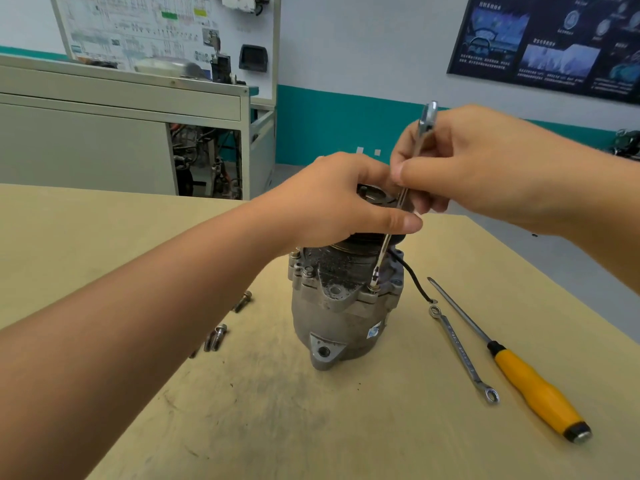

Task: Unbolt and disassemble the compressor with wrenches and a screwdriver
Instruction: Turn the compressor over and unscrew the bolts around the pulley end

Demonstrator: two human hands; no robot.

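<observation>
A grey metal compressor (341, 317) stands upright in the middle of the tan table (277, 427), pulley end up. My left hand (341, 206) clasps the black pulley at its top. My right hand (460, 164) grips a slim silver wrench (388, 244) held nearly upright. The wrench's lower end sits on a bolt (373, 288) on the compressor's flange. A second wrench (462, 355) and a yellow-handled screwdriver (533, 379) lie on the table to the right of the compressor.
Several removed bolts (219, 336) lie on the table left of the compressor, one more bolt (243, 301) farther back. A black wire (414, 275) trails from the compressor's right side. A beige cabinet (121, 129) and a wiring board (166, 29) stand behind the table.
</observation>
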